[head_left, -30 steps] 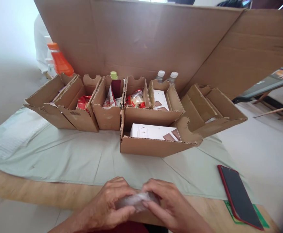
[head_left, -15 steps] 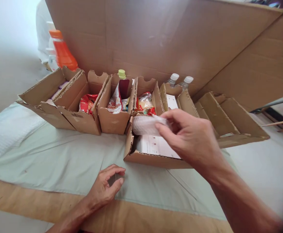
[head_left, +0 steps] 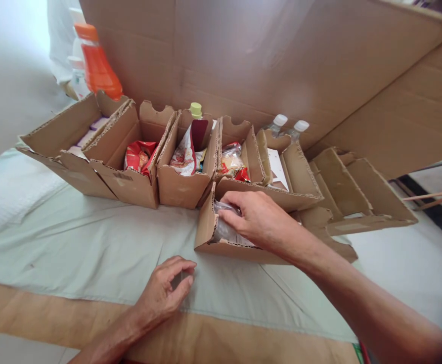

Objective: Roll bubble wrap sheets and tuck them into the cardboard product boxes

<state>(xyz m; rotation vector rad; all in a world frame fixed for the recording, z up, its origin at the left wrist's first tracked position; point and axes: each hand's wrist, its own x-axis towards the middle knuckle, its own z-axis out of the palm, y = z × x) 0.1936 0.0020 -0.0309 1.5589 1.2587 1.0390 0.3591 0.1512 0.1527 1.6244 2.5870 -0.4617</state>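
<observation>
Right hand (head_left: 261,222) reaching into front carton (head_left: 221,247), fingers curled around clear plastic packet (head_left: 224,230); packet pressed down inside carton at its left end, partly hidden by hand. Grip: closed on packet, thumb side toward carton's left wall.

Left hand (head_left: 166,293) resting on pale green cloth (head_left: 92,247), near front carton, just left of and nearer than its left corner. Fingers bent in a loose pinch, tips of thumb and forefinger close together; something small and dark possibly between them, cannot tell what.

Relative to front carton:
- Directly behind, touching its back wall: carton with white box (head_left: 277,169) inside; 2 clear bottles with white caps (head_left: 289,126) behind that.
- Behind and left: carton with red-and-clear snack packets (head_left: 231,163).
- Further left: carton with tall red-and-white pouch (head_left: 186,151), green-capped bottle (head_left: 195,110) behind it.
- Further left again: carton with red packet (head_left: 139,155).
- Far left: slanted carton (head_left: 63,139), contents unclear; orange bottle (head_left: 96,65) behind it.
- Right: angled cardboard trays (head_left: 353,194), overlapping.
- Behind everything: large upright cardboard sheet (head_left: 262,55).

Wooden table edge (head_left: 54,313) showing nearer than cloth.
</observation>
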